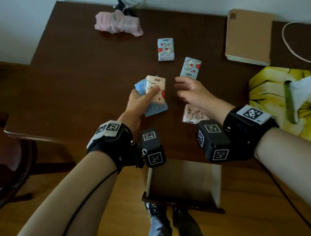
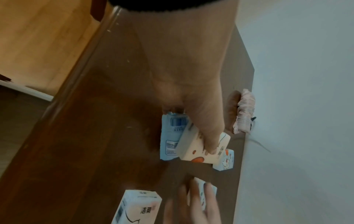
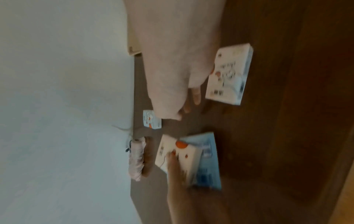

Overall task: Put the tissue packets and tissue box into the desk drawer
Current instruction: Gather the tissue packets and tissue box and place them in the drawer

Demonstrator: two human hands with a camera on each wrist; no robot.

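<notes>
Cream-and-blue tissue packets in left hand.

Open desk drawer sits below the desk's front edge, under both wrists. On the desk: two stacked tissue packets in the left hand, one packet under the right hand, two more packets behind. Tissue box lies far right, notebook behind it, folded umbrella at the back.
</notes>
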